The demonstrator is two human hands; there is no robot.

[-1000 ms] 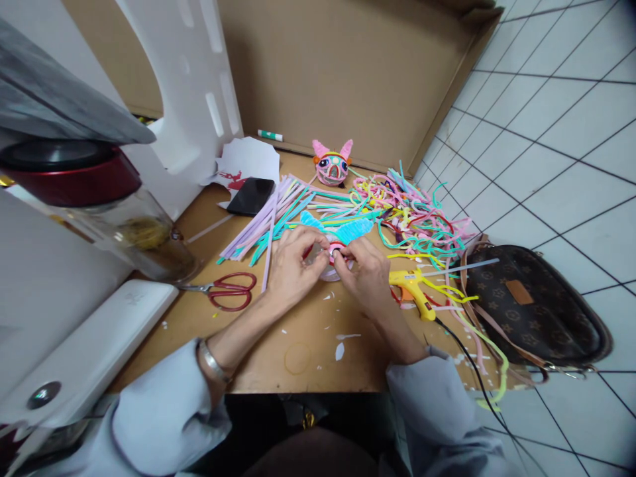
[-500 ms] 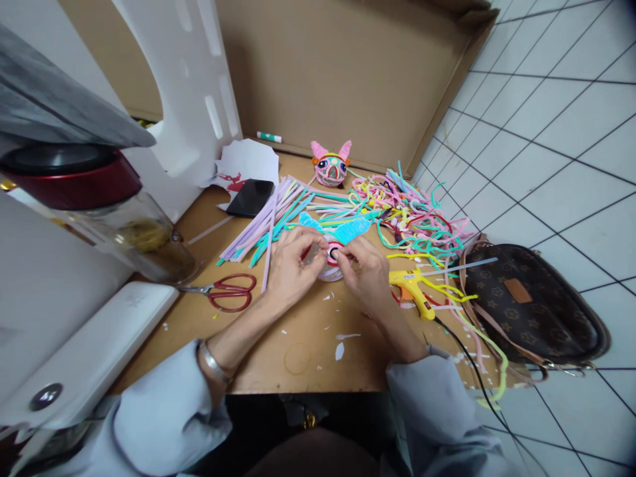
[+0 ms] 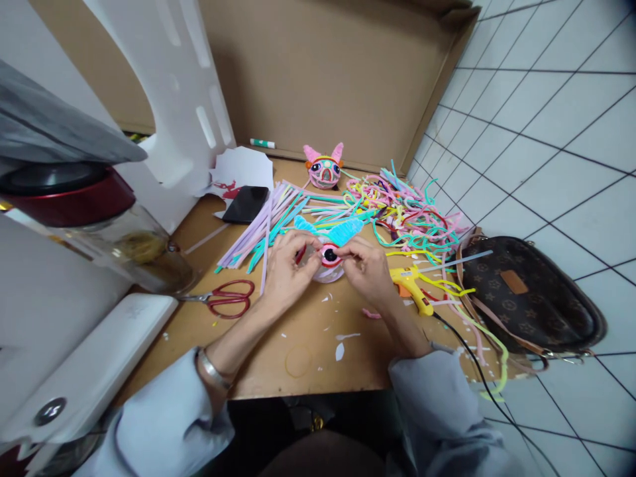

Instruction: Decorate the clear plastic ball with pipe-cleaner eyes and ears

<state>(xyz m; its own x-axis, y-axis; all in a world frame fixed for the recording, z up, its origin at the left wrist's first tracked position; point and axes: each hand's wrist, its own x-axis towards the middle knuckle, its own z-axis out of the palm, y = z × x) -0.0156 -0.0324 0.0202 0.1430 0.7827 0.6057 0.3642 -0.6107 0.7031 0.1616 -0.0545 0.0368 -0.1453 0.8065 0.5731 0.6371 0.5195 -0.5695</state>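
Between my hands is a small craft figure with blue ears (image 3: 346, 231) and a round eye (image 3: 328, 254) of black, pink and red rings. My left hand (image 3: 293, 265) grips the figure's left side, its fingertips at the edge of the eye. On the other side my right hand (image 3: 366, 266) pinches at the eye's right edge; whatever is between those fingertips is too small to make out. Behind them a finished-looking pink-eared figure (image 3: 324, 172) stands upright. Pipe cleaners (image 3: 248, 232) lie in a bundle to the left, with a tangled pile (image 3: 407, 218) to the right.
Red-handled scissors (image 3: 229, 299), a phone (image 3: 247, 204) and a glass bottle (image 3: 149, 245) are on the left. On the right are a yellow glue gun (image 3: 415, 289) with a black cord and a brown bag (image 3: 536, 295). Cardboard (image 3: 328, 79) rises behind.
The view has shifted slightly. My right fingertips have moved off the middle of the eye to its right edge, so more of its black centre shows. My left hand stays at the figure.
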